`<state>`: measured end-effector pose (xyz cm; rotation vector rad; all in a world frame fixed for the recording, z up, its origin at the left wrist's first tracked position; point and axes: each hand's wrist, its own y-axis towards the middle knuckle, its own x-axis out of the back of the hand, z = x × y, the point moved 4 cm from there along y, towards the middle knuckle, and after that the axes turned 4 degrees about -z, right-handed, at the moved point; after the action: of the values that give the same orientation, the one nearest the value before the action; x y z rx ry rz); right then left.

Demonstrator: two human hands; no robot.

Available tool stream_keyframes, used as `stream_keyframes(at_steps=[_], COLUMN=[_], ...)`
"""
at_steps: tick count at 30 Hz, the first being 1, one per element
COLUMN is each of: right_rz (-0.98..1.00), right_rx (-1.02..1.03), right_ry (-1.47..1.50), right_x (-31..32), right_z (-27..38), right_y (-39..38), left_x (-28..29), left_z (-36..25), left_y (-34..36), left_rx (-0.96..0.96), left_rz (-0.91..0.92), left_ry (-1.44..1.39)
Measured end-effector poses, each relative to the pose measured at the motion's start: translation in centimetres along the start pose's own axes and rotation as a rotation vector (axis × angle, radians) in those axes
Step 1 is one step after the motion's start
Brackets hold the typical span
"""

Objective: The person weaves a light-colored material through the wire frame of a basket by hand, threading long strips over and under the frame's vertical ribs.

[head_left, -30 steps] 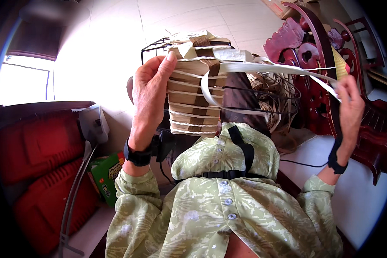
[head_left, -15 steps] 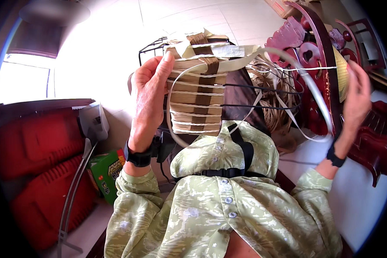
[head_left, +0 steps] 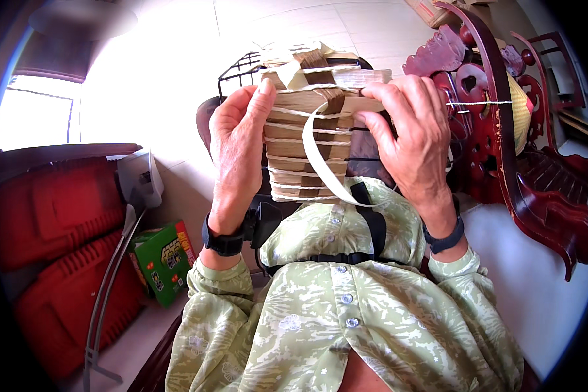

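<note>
In front of my chest stands a woven panel [head_left: 287, 150] of tan flat strips crossed by rows of white twisted cord, on a black wire frame [head_left: 240, 70]. A brown band [head_left: 334, 101] runs down its middle. My left hand [head_left: 238, 140] grips the panel's left edge, thumb on the near face and fingers partly hidden. At the right edge my right hand [head_left: 415, 134] pinches a pale flat strip [head_left: 362, 104] between thumb and fingers. The strip's loop [head_left: 315, 151] curls down over the panel's front toward my shirt.
A taut white cord [head_left: 480, 102] reaches right to a carved dark-red wooden chair [head_left: 513, 163]. Red plastic cases [head_left: 59, 215], a green box [head_left: 166, 264] and a thin metal stand [head_left: 101, 294] are at the left. A cardboard box [head_left: 428, 12] sits at the far right.
My right hand has come in from the far right to the panel's right edge and now pinches the strip there. The strip's wide loop has shrunk. The panel has shifted slightly right.
</note>
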<state>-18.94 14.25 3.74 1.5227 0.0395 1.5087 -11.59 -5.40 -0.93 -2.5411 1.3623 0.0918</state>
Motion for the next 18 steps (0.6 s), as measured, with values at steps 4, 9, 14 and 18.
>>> stream_keyframes(at_steps=[4, 9, 14, 18], right_rz=[0.020, 0.048, -0.114, -0.043], right_rx=[-0.007, -0.274, -0.687, -1.072], right_ry=[0.136, 0.148, -0.014, -1.008], right_x=[0.1, 6.1, 17.5, 28.0], right_z=[-1.0, -8.7, -26.7, -35.3], right_y=[0.0, -1.4, -8.8, -14.8], left_x=[-0.2, 0.8, 1.7, 3.4], left_z=[0.3, 0.8, 0.8, 1.2], left_y=[0.0, 0.0, 0.2, 0.8], left_rx=[0.028, 0.016, 0.020, 0.069], left_rz=[-0.044, -0.049, -0.115, -0.140], left_ry=[0.020, 0.010, -0.013, -0.113])
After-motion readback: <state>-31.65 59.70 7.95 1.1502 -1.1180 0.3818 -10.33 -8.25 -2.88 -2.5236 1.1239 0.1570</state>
